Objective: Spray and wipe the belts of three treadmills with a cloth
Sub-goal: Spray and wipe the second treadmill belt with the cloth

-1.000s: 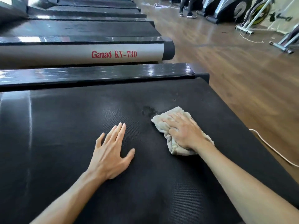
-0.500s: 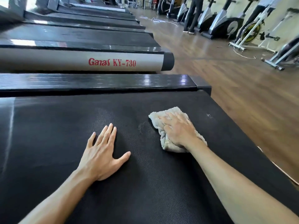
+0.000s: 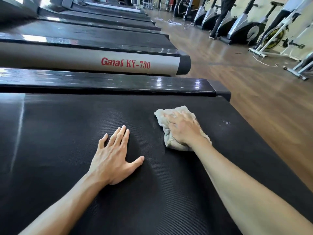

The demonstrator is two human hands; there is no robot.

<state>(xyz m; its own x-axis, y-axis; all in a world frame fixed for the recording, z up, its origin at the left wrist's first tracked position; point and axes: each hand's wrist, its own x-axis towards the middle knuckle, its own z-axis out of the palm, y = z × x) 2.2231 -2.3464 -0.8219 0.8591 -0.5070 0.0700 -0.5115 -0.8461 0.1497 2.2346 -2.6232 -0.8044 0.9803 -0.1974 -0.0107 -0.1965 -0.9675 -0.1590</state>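
A black textured treadmill belt [image 3: 67, 133] fills the lower part of the head view. My left hand [image 3: 113, 160] lies flat on it with fingers straight and spread. To its right, my right hand [image 3: 183, 128] presses down on a crumpled beige cloth [image 3: 179, 110], fingers laid over it and pointing toward the glossy black side rail [image 3: 101, 83]. A small whitish speck [image 3: 226, 122] sits on the belt right of the cloth. No spray bottle is in view.
Behind the rail stands the neighbouring treadmill, its grey side panel [image 3: 84, 59] marked "Ganas KY-730", with several more beyond. Wooden floor [image 3: 254, 99] lies to the right. Exercise bikes [image 3: 271, 36] line the far wall, and a person's legs [image 3: 220, 19] stand among them.
The right hand and cloth slid a little toward the far rail, over the dark wet patch seen a second ago. The camera tilted up. The left hand stayed flat.
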